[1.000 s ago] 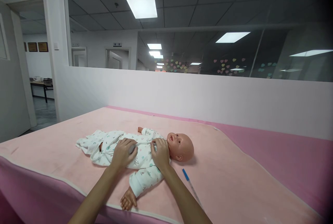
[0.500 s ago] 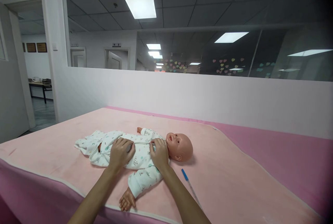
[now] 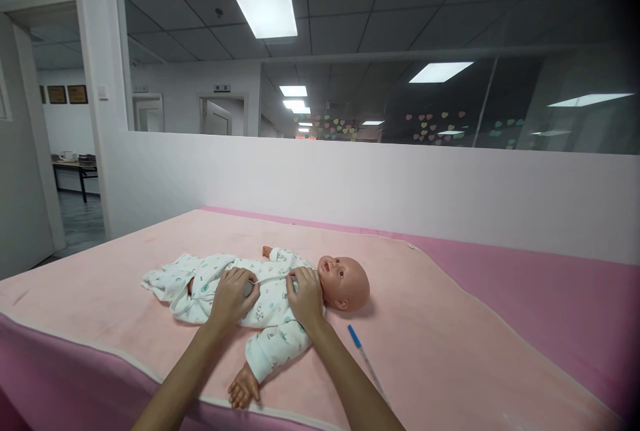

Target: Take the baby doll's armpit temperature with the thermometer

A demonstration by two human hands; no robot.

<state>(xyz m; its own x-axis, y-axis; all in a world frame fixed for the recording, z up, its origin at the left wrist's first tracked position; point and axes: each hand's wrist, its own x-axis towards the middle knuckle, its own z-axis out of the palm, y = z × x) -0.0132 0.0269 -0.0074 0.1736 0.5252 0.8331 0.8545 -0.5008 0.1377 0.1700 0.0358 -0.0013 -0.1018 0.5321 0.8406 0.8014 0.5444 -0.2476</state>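
Observation:
A baby doll lies on its back with its bald head to the right, dressed in a white printed baby romper. My left hand is closed at the waist, thumb against fingers, on the romper's front cloth. Up at the chest, near the doll's neck, my right hand pinches the same cloth. A thin pale line of fabric edge runs taut between both hands. Something greyish shows inside each pinch; I cannot tell whether it is shaded cloth. One doll hand rests near the front edge.
A blue-capped pen lies right of my right forearm. The pink padded table has a pale seam along its edge. Behind it stands a white half wall with a window above. An open doorway is at the left.
The fabric edge between my hands looks slightly lifted and tauter. Both hands keep almost the same place; the whole view has shifted a little.

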